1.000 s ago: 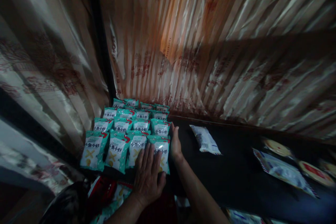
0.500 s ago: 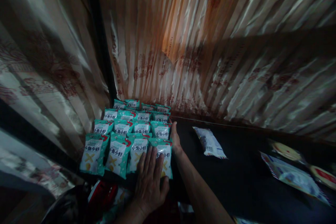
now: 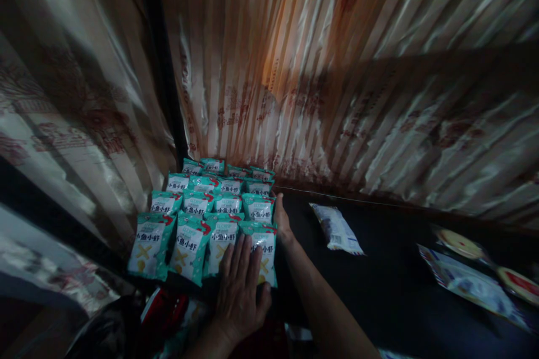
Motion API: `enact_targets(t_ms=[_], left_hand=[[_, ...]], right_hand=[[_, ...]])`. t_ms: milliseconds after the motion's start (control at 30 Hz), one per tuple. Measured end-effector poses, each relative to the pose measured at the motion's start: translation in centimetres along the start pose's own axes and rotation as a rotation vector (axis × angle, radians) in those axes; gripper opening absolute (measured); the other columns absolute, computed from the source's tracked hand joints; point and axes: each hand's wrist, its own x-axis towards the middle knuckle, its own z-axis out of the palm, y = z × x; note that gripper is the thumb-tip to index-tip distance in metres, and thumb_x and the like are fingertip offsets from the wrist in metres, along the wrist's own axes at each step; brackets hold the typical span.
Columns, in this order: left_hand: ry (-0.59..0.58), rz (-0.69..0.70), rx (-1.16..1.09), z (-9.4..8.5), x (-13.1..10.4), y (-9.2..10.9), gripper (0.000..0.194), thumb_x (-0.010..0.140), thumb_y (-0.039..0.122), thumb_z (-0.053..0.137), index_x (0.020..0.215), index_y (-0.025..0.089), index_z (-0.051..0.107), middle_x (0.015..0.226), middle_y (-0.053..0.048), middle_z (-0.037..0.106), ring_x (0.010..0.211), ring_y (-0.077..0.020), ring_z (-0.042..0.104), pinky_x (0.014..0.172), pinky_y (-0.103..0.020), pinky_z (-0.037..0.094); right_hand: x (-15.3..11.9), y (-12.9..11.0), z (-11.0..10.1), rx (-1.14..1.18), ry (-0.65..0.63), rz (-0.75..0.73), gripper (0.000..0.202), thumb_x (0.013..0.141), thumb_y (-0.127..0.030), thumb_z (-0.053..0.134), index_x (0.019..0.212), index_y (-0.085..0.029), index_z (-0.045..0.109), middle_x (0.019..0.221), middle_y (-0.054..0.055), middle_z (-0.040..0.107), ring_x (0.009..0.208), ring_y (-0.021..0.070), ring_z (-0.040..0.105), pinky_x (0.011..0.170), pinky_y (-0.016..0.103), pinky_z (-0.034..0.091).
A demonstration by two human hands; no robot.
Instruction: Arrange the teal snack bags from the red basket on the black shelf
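Teal-and-white snack bags (image 3: 186, 247) with Chinese lettering stand in several rows on the dark surface, overlapping from front to back. My left hand (image 3: 243, 289) lies flat, fingers extended, against the two front bags at the right end, such as the rightmost front bag (image 3: 257, 241). Along the right side of the rows, my right hand (image 3: 282, 219) is upright with its thumb raised. Its palm faces the bags, and its other fingers are mostly hidden behind them. Neither hand grips a bag.
A white-and-blue packet (image 3: 336, 228) lies on the black surface (image 3: 357, 291) right of my right arm. Farther right are a larger blue-white packet (image 3: 471, 283) and round wrapped items (image 3: 461, 243). Wrinkled printed sheeting (image 3: 320, 95) hangs behind, with a dark post (image 3: 162, 56) at left.
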Motion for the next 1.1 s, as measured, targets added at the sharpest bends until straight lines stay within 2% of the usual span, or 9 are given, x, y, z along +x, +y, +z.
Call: enact_targets(t_ms=[100, 167, 333, 533, 633, 733, 867, 1000, 1100], left_hand=[[-0.001, -0.001, 0.008, 0.0, 0.1, 0.0, 0.063, 0.083, 0.037, 0.048, 0.138, 0.011, 0.033, 0.149, -0.015, 0.027, 0.137, -0.0301, 0.024, 0.11, -0.046, 0.021], [-0.003, 0.001, 0.013, 0.0, 0.1, 0.0, 0.063, 0.083, 0.037, 0.048, 0.138, 0.012, 0.033, 0.149, -0.015, 0.027, 0.137, -0.03, 0.024, 0.11, -0.046, 0.02], [0.013, 0.005, 0.011, -0.1, 0.0, 0.0, 0.064, 0.083, 0.037, 0.048, 0.139, 0.011, 0.033, 0.148, -0.015, 0.028, 0.137, -0.0304, 0.024, 0.11, -0.047, 0.02], [0.026, 0.003, -0.011, -0.1, -0.2, 0.0, 0.063, 0.084, 0.037, 0.046, 0.139, 0.011, 0.031, 0.147, -0.015, 0.032, 0.137, -0.0286, 0.023, 0.11, -0.046, 0.019], [0.012, -0.006, -0.02, -0.2, -0.3, -0.1, 0.062, 0.084, 0.036, 0.045, 0.139, 0.011, 0.031, 0.147, -0.016, 0.031, 0.138, -0.0283, 0.023, 0.11, -0.047, 0.019], [-0.021, -0.004, -0.017, -0.2, -0.4, -0.1, 0.062, 0.084, 0.033, 0.044, 0.14, 0.011, 0.029, 0.147, -0.016, 0.029, 0.138, -0.0279, 0.021, 0.11, -0.048, 0.02], [-0.028, 0.001, 0.001, -0.3, -0.6, -0.2, 0.062, 0.084, 0.029, 0.044, 0.14, 0.01, 0.027, 0.148, -0.017, 0.026, 0.139, -0.0286, 0.019, 0.11, -0.049, 0.02], [-0.016, -0.015, 0.011, -0.1, -0.6, -0.2, 0.063, 0.084, 0.031, 0.045, 0.14, 0.009, 0.027, 0.149, -0.018, 0.023, 0.138, -0.0299, 0.019, 0.109, -0.05, 0.02], [-0.002, -0.031, -0.001, 0.0, -0.5, -0.2, 0.063, 0.084, 0.031, 0.045, 0.14, 0.009, 0.027, 0.15, -0.018, 0.021, 0.138, -0.0306, 0.019, 0.109, -0.051, 0.02]], right_hand=[[0.3, 0.3, -0.1, 0.01, 0.0, 0.042, 0.067, 0.079, -0.069, 0.039, 0.12, -0.021, 0.061, 0.103, 0.004, 0.071, 0.107, 0.0246, 0.061, 0.098, 0.034, 0.041], [0.1, 0.4, -0.2, 0.043, 0.001, 0.019, 0.069, 0.079, -0.07, 0.036, 0.123, -0.022, 0.058, 0.113, 0.003, 0.067, 0.115, 0.0239, 0.055, 0.103, 0.035, 0.036], [-1.5, 0.5, -1.2, 0.087, 0.029, -0.006, 0.069, 0.08, -0.069, 0.035, 0.124, -0.021, 0.056, 0.13, 0.004, 0.056, 0.125, 0.0222, 0.046, 0.109, 0.035, 0.028], [-6.8, 0.7, -2.4, 0.101, 0.113, -0.062, 0.069, 0.082, -0.066, 0.033, 0.131, -0.02, 0.049, 0.141, 0.002, 0.042, 0.134, 0.0198, 0.032, 0.112, 0.034, 0.02], [-9.7, 1.0, -2.4, 0.054, 0.097, -0.064, 0.07, 0.083, -0.066, 0.031, 0.134, -0.02, 0.045, 0.143, 0.001, 0.039, 0.136, 0.0196, 0.028, 0.113, 0.034, 0.018], [-11.1, 1.1, -2.1, -0.002, 0.05, -0.06, 0.071, 0.082, -0.067, 0.033, 0.135, -0.022, 0.042, 0.144, 0.0, 0.038, 0.136, 0.0194, 0.027, 0.113, 0.034, 0.017], [-10.5, 0.7, -1.3, 0.001, 0.035, -0.049, 0.075, 0.08, -0.069, 0.035, 0.137, -0.021, 0.039, 0.145, 0.001, 0.036, 0.136, 0.0193, 0.027, 0.113, 0.033, 0.017], [-9.6, 0.6, -0.3, 0.079, -0.077, -0.016, 0.075, 0.08, -0.069, 0.035, 0.14, -0.024, 0.034, 0.14, 0.002, 0.044, 0.128, 0.0203, 0.043, 0.108, 0.035, 0.028], [-9.7, 0.8, 0.2, 0.106, -0.103, -0.01, 0.074, 0.08, -0.069, 0.035, 0.141, -0.026, 0.031, 0.137, 0.002, 0.048, 0.123, 0.0199, 0.049, 0.105, 0.033, 0.033]])
